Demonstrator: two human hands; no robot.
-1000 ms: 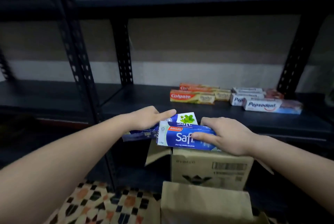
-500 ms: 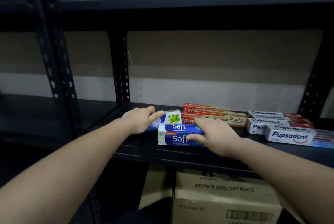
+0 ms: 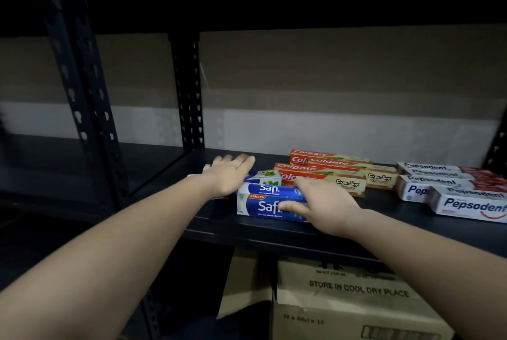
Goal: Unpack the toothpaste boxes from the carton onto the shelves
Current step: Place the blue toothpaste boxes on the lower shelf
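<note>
Two blue-and-white Safi toothpaste boxes lie side by side near the front of the dark shelf [image 3: 164, 167]. My right hand [image 3: 323, 202] grips the front Safi box [image 3: 263, 205], fingers over its top and thumb on its front face. My left hand [image 3: 229, 175] lies flat over the rear Safi box [image 3: 264, 177] with its fingers stretched out and blurred; most of that box is hidden under the hand. The brown carton [image 3: 356, 298] stands below the shelf, its flap raised.
Several red Colgate boxes [image 3: 315, 172] lie just behind and right of the Safi boxes. Several white Pepsodent boxes [image 3: 466, 202] fill the shelf's right end. A perforated upright post [image 3: 189, 92] stands behind my left hand. Another shelf board runs overhead.
Both Safi boxes came up from above the carton and now rest on the shelf. My left hand's fingers have straightened and slid forward over the rear box. The view has moved closer to the shelf.
</note>
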